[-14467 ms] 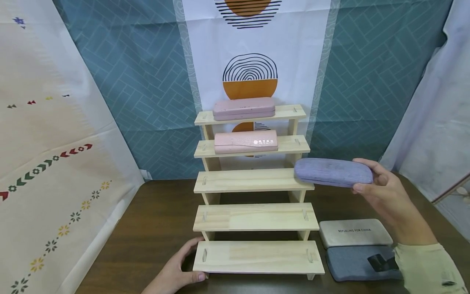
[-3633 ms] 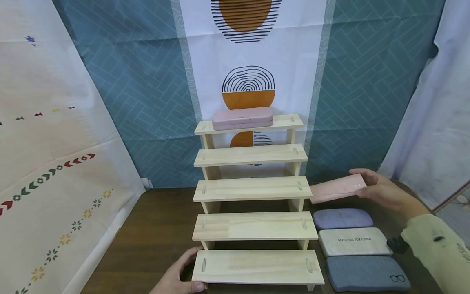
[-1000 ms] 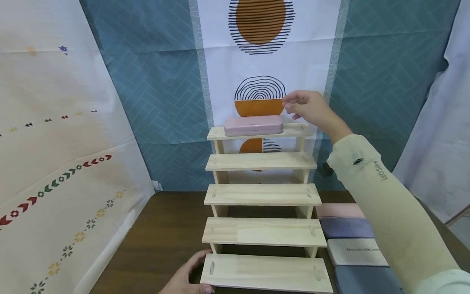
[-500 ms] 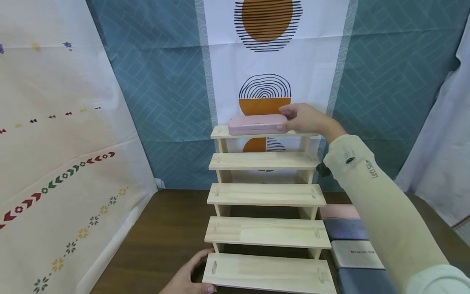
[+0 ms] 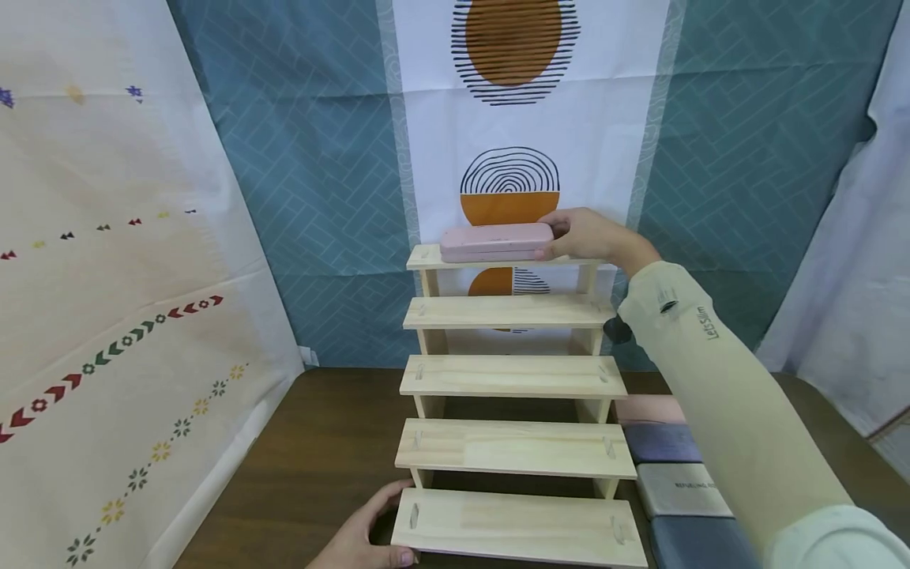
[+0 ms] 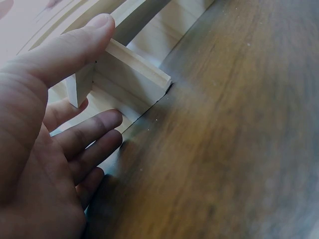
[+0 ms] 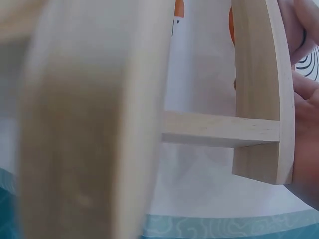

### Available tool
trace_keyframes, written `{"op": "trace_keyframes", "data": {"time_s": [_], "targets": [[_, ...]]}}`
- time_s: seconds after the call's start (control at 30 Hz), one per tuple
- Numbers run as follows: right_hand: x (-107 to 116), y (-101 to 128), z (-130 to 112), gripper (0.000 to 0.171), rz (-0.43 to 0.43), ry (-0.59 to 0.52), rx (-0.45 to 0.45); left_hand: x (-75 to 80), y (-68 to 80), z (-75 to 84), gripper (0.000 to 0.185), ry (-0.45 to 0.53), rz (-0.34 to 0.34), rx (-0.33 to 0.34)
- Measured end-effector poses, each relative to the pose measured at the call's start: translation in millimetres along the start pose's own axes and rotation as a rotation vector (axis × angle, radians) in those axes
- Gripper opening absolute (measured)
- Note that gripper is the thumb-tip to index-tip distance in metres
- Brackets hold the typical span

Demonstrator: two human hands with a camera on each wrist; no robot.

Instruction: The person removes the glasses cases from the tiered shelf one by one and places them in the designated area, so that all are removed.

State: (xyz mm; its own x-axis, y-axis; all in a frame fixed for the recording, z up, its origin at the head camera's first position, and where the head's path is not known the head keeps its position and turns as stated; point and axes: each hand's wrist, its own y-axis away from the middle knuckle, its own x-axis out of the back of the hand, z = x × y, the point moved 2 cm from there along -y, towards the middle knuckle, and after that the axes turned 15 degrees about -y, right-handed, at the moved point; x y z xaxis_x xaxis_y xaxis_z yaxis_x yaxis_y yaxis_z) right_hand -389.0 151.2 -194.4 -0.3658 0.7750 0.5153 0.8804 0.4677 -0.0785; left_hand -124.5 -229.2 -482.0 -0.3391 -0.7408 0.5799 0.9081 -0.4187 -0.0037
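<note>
A pink glasses case [image 5: 490,241] lies on the top step of a five-step wooden stand [image 5: 512,376]. My right hand [image 5: 558,239] grips the case's right end, thumb at the front and fingers over the back. My left hand [image 5: 366,531] holds the bottom step's left front corner. In the left wrist view the left hand [image 6: 107,74] has its thumb on top of the board [image 6: 137,74] and its fingers lie under it on the table. The right wrist view shows only the stand's side [image 7: 259,89], blurred, and a bit of my right hand's fingers [image 7: 305,107].
On the brown table [image 5: 327,442], right of the stand, several cases lie in a row: pink [image 5: 648,408], purple [image 5: 659,442], beige [image 5: 678,490], grey-blue [image 5: 700,544]. My right sleeve [image 5: 718,395] crosses above them. Cloth backdrops hang behind and at both sides.
My right hand came down from above the top step's right end and took hold of the pink case. The left hand has stayed on the bottom step.
</note>
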Motion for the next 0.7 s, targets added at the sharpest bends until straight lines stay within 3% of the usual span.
{"op": "trace_keyframes", "data": {"time_s": [0.23,0.7], "targets": [[4.0,8.6,2.9,0.073,0.127,-0.162,-0.009,-2.3,-0.1,-3.3,0.078,0.003,-0.003,-0.008],[13.3,40.2,3.3,0.066,0.242,-0.347,0.076,-0.6,0.9,-3.6,0.08,-0.047,0.02,-0.024]]}}
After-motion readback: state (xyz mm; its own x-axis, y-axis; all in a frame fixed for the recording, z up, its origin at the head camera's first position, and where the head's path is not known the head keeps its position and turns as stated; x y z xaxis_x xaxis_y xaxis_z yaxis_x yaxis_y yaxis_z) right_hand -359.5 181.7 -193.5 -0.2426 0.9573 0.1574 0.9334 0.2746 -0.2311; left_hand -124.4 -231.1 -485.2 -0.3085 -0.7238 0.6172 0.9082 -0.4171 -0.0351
